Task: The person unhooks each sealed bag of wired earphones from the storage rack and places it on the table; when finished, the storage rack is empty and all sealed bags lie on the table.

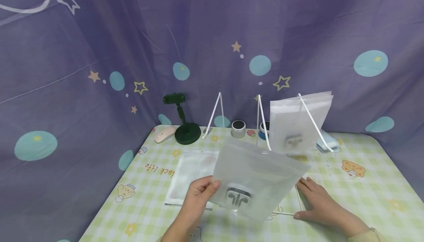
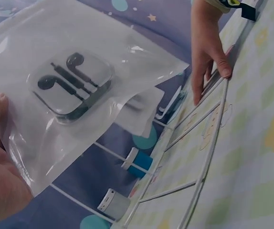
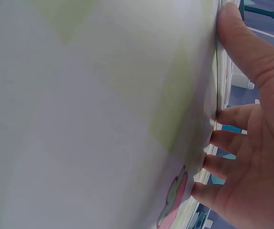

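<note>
My left hand (image 1: pixel 197 197) pinches the left edge of a frosted zip bag (image 1: pixel 265 183), thumb on the front. Through the plastic shows a pair of earphones (image 1: pixel 238 197) in a clear case. The bag is raised and tilted before a white wire rack (image 1: pixel 263 118), covering part of it. Fingers spread, my right hand (image 1: pixel 319 205) rests at the right side of the rack's base (image 1: pixel 285 213); in the right wrist view its fingertips (image 3: pixel 199 190) touch down along the tablecloth. Several similar bags (image 1: pixel 288 120) hang from the rack's right arm.
Another frosted bag (image 1: pixel 182 183) lies flat at the left. Behind stand a dark green phone stand (image 1: pixel 187 134), a pink mouse (image 1: pixel 165 134), a grey cylinder (image 1: pixel 238 129) and a blue one (image 1: pixel 262 134). A light blue packet (image 1: pixel 328 143) lies behind the hanging bags.
</note>
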Motion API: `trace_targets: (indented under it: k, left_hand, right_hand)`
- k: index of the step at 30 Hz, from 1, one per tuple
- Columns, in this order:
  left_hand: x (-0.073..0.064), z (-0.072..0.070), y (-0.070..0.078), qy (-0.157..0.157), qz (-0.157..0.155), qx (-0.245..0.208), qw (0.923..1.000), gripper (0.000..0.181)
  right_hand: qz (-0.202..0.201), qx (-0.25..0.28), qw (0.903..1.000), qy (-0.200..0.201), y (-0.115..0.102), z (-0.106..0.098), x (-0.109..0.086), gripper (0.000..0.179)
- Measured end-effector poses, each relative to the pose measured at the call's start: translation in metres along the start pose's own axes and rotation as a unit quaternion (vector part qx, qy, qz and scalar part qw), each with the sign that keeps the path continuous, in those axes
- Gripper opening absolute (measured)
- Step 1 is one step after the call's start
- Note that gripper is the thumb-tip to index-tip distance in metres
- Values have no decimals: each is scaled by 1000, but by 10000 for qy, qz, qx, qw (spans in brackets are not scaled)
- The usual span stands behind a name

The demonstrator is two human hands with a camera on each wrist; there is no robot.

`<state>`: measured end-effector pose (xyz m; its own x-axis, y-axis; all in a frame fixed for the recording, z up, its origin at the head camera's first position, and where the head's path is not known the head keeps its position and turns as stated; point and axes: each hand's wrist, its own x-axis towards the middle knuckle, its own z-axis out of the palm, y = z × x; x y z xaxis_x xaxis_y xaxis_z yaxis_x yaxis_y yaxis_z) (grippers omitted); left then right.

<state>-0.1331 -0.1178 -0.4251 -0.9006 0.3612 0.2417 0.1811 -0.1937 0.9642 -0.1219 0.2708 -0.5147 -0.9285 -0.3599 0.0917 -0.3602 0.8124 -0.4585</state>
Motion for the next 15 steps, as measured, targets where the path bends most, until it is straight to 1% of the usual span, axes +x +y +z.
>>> trace_targets:
  k: [4, 7, 9, 12, 15]
  left_hand:
    - [-2, -9, 8, 40, 45, -17, 10000, 27]
    - [-3, -18, 15, 161, 172, -95, 9997, 29]
    - [-4, -25, 20, 282, 331, -214, 9988, 30]
    - [-4, -36, 26, 409, 629, -567, 9956, 31]
    - [-5, -49, 31, 426, 984, -1056, 9886, 33]
  right_hand:
    - [-44, -29, 10000, 69, 0, 0, 1, 106]
    - [15, -34, 10000, 31, 0, 0, 1, 107]
    - [44, -56, 10000, 1, -1, -1, 1, 107]
    - [24, -68, 10000, 21, -3, -3, 1, 107]
    - [-5, -62, 10000, 67, -5, -4, 1, 106]
